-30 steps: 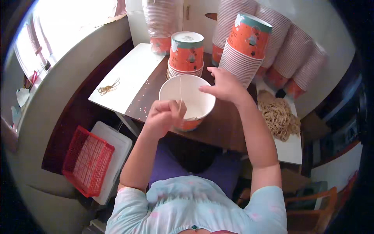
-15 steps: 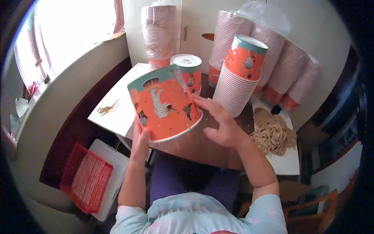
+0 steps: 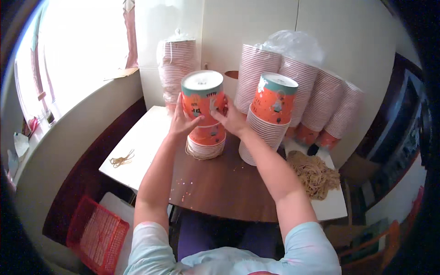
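Note:
Between my two hands is an orange paper bucket [image 3: 196,101] with a green band and a white base, held upside down. My left hand [image 3: 182,121] grips its left side, my right hand [image 3: 232,120] its right, fingers wrapped round the wall. It sits over a short stack of upturned buckets [image 3: 208,136]; whether it rests fully on them cannot be told. Tan rubber bands [image 3: 201,157] circle the lower rims of that stack. Just right stands a taller stack of upturned buckets [image 3: 268,133].
Plastic-wrapped bucket stacks stand at the back left [image 3: 178,68] and back right [image 3: 298,78]. A heap of rubber bands [image 3: 318,176] lies at the table's right, a few loose bands [image 3: 122,158] at the left. A red basket [image 3: 98,233] is at lower left, beyond the brown table edge [image 3: 220,211].
The single bucket, tilted close to me before, has moved away and been turned upside down over the short stack. My right hand has closed onto its side. The view has tilted slightly.

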The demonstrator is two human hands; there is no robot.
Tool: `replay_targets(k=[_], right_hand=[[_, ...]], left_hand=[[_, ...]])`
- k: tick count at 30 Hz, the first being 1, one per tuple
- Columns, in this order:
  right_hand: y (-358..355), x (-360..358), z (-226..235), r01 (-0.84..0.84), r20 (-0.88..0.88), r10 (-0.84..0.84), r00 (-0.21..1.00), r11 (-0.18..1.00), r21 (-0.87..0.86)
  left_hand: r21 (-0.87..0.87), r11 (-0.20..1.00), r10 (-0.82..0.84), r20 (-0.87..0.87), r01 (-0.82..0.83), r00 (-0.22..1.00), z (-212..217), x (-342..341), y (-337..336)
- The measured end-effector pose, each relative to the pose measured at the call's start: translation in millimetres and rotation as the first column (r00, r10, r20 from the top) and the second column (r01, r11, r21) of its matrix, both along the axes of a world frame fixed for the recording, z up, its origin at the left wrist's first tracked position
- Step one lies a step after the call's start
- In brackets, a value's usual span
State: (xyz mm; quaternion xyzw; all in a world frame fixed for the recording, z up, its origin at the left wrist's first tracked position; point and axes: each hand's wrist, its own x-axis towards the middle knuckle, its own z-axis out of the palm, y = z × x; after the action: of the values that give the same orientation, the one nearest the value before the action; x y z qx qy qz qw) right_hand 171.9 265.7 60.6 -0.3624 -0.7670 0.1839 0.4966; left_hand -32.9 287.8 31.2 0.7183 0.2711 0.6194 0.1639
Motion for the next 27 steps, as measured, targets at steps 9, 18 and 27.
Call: replay_targets(k=[9,18,27], right_hand=[[-49,34,-10,0.305,0.414,-0.325,0.850,0.945,0.116],[-80,137,134,0.523,0.466,-0.768,0.440,0.641,0.562],[-52,165,160,0.349,0.324,-0.595,0.735,0.743,0.571]], left_hand=[[-0.237,0.911,0.247,-0.344,-0.338,0.906,-96,12,-10],[-0.079,0.939,0.287,-0.356,-0.335,0.889,-114,54,-134],[-0.032,0.944,0.258,-0.547,-0.328,0.796,-132,87,-213]])
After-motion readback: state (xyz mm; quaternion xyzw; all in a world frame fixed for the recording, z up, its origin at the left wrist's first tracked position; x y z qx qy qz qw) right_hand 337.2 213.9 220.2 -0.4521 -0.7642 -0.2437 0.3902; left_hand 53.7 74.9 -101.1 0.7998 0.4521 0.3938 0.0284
